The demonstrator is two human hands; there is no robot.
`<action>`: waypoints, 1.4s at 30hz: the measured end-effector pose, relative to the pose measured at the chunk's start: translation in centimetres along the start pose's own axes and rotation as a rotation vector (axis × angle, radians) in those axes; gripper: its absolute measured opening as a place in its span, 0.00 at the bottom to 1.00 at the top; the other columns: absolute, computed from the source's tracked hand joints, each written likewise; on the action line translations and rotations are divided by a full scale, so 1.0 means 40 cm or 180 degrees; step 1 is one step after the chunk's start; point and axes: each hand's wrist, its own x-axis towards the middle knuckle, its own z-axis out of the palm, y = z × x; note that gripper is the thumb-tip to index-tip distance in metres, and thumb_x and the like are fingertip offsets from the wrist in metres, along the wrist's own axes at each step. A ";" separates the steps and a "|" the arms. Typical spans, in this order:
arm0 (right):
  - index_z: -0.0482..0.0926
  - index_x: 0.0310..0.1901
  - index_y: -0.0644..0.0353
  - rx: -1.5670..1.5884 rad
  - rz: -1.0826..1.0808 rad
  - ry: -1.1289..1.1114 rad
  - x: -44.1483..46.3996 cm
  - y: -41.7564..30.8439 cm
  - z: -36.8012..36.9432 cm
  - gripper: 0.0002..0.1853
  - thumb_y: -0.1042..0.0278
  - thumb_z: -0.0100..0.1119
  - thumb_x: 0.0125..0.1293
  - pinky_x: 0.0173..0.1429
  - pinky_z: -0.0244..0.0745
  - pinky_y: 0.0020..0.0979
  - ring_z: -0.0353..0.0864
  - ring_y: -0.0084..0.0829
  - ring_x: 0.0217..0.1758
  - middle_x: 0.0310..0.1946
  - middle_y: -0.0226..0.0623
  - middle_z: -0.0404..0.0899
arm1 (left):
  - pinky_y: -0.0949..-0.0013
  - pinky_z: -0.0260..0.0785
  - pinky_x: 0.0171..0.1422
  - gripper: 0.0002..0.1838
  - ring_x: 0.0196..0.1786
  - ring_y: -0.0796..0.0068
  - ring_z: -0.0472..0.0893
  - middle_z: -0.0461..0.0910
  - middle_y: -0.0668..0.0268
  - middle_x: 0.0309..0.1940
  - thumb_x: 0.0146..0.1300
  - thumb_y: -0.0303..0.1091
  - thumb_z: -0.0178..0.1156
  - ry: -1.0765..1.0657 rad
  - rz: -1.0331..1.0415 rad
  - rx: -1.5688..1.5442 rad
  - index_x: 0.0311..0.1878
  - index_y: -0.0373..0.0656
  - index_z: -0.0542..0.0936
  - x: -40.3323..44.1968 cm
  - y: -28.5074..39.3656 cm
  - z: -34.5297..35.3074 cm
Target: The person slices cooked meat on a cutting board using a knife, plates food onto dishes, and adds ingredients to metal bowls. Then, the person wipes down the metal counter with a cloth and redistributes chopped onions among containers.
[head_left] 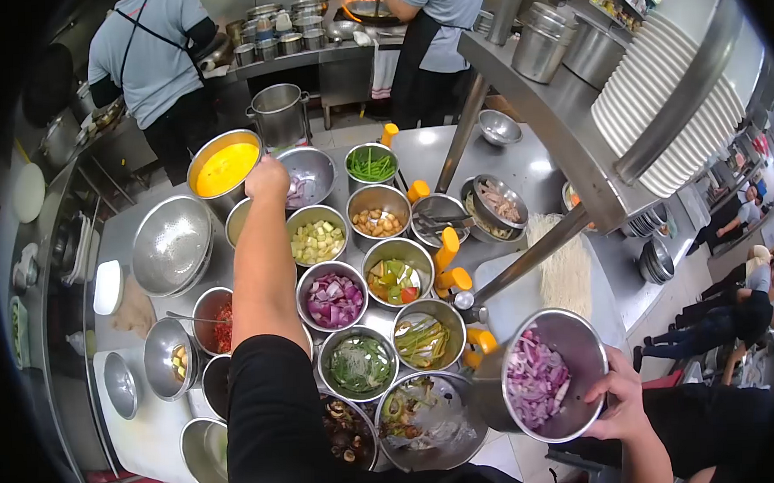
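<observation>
My left hand (266,179) reaches far forward, its fingers closed at the rim of a steel pot of yellow liquid (227,169). At the lower right, my right hand (621,395) grips the rim of a steel pot, tilted toward me, with chopped red onion (536,378) inside. Between my arms stand several steel pots, among them one of purple onion pieces (334,301), one of cut pale green vegetable (317,242), one of green herbs (360,364) and one of mixed peppers (395,281). A bowl with some onion (297,192) sits just right of my left hand.
A steel shelf (563,121) on slanted posts holds stacked white plates (670,91) at the upper right. Orange-capped bottles (447,249) stand among the pots. A colander (173,244) lies at left. Two people (150,62) work at the back, one near a flaming wok (368,11).
</observation>
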 end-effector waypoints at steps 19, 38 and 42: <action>0.78 0.29 0.59 0.0537 -0.0366 0.0784 0.660 -0.130 0.429 0.21 0.62 0.83 0.39 0.59 0.74 0.41 0.78 0.46 0.58 0.57 0.47 0.76 | 0.64 0.85 0.35 0.13 0.30 0.65 0.86 0.83 0.54 0.35 0.64 0.30 0.54 -0.0174 0.0080 -0.4478 0.48 0.32 0.72 -0.123 -0.253 -0.361; 0.85 0.36 0.63 -0.0337 0.0041 0.0343 1.109 -0.011 0.851 0.15 0.63 0.77 0.51 0.57 0.74 0.42 0.80 0.48 0.52 0.44 0.53 0.81 | 0.70 0.77 0.19 0.36 0.26 0.68 0.84 0.80 0.54 0.48 0.65 0.24 0.47 0.0162 0.0289 -0.4431 0.77 0.53 0.54 -0.196 -0.256 -0.327; 0.86 0.36 0.62 -0.0316 -0.0052 0.0384 1.084 0.040 0.854 0.15 0.61 0.75 0.52 0.55 0.75 0.42 0.81 0.48 0.48 0.33 0.51 0.84 | 0.60 0.81 0.29 0.41 0.33 0.55 0.85 0.76 0.46 0.53 0.64 0.24 0.49 0.0301 0.0594 -0.3213 0.79 0.60 0.51 -0.180 -0.186 -0.318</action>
